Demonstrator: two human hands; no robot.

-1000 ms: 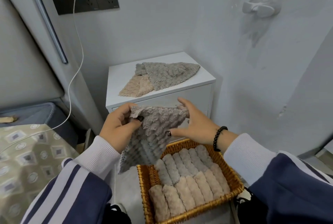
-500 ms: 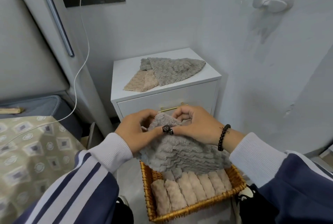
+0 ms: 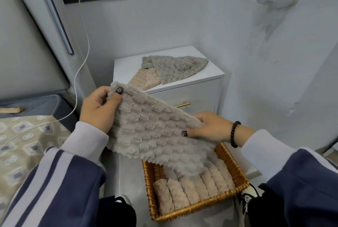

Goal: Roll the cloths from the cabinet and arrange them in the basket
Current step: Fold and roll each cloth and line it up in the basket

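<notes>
Wicker basket on floor, nearest; row of pinkish rolled cloths packed inside. Above it, fluffy grey cloth spread flat, bumpy rows, tilted. Left hand pinches top corner, thumb on front; right hand fingers curled around right edge. Farther back, white cabinet; grey and pink cloths lie flat on top.

The left hand is raised, thumb and fingers pinching. The right hand sits lower, pinching too.
</notes>
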